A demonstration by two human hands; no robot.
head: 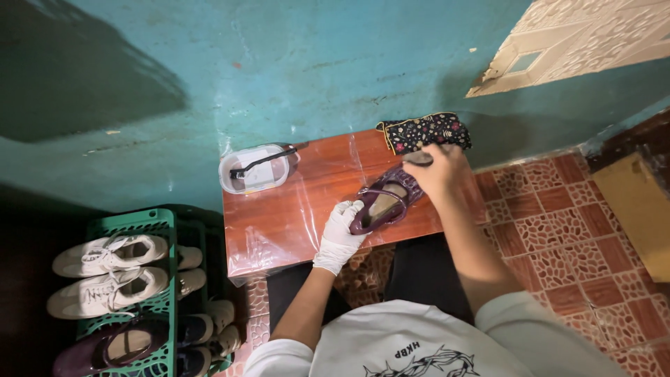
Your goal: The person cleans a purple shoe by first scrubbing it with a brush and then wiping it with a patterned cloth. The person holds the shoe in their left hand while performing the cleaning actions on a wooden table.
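Observation:
A dark purple strapped shoe (pixel 383 199) lies on a small wooden table (pixel 279 216) covered in clear plastic film. My left hand (pixel 342 230), in a white glove, grips the shoe's toe end. My right hand (pixel 440 167) is bare and rests on the shoe's heel end, fingers curled around something small that I cannot make out. A black floral cloth pouch (pixel 424 130) lies on the table's far right corner, just beyond my right hand.
A clear plastic tub with a black brush (pixel 256 168) sits at the table's far left. A green shoe rack (pixel 139 293) at the left holds white sneakers (pixel 112 269) and darker shoes. A teal wall (pixel 279 63) is behind; patterned red floor tiles (pixel 558 216) at right.

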